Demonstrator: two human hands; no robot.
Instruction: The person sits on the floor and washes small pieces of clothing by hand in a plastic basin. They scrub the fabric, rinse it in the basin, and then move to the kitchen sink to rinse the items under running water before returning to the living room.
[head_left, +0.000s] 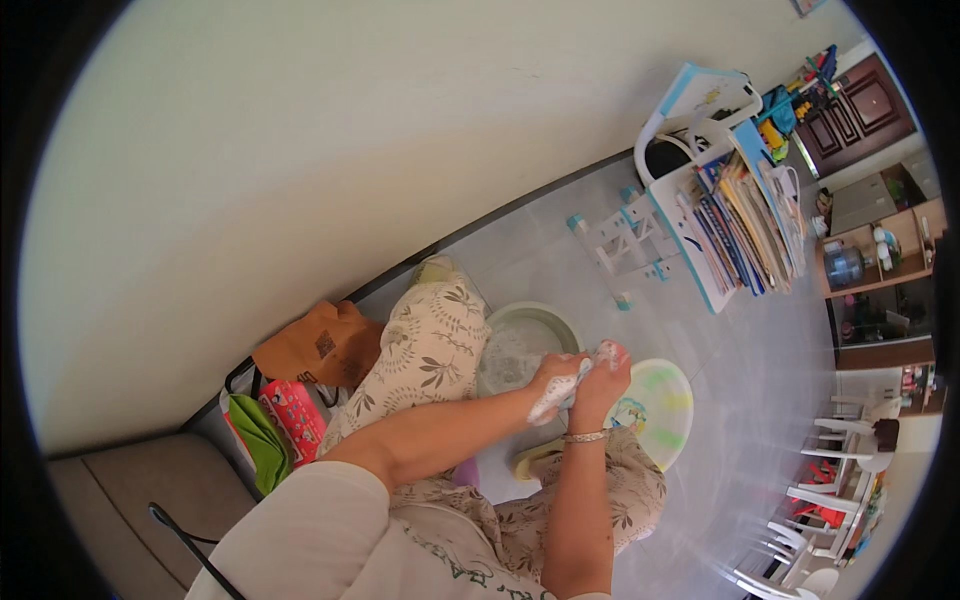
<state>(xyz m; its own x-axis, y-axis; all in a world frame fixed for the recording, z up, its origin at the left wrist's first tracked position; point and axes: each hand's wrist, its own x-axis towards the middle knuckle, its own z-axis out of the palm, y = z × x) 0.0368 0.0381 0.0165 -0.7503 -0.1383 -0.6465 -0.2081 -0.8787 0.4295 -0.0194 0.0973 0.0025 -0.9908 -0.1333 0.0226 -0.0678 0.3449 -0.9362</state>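
Note:
My left hand (553, 371) and my right hand (609, 381) are close together above the floor, just to the right of a basin's rim. Both grip a small wet white cloth (553, 397) with dark specks, which looks soapy. Part of it hangs out below my left hand, and the rest is bunched between my fists and partly hidden by the fingers. A pale green plastic basin (566, 321) with sudsy water (517, 352) stands between my knees. Beside my right hand is a white and green plastic basin (664, 409) with a printed picture, partly covered by my knee.
A brown paper bag (319, 345) and a red patterned box (292, 420) sit against the wall at left, by a grey sofa (150, 495). Ahead, a child's desk (701, 262) bears stacked books (739, 217). White chairs (832, 499) stand at far right.

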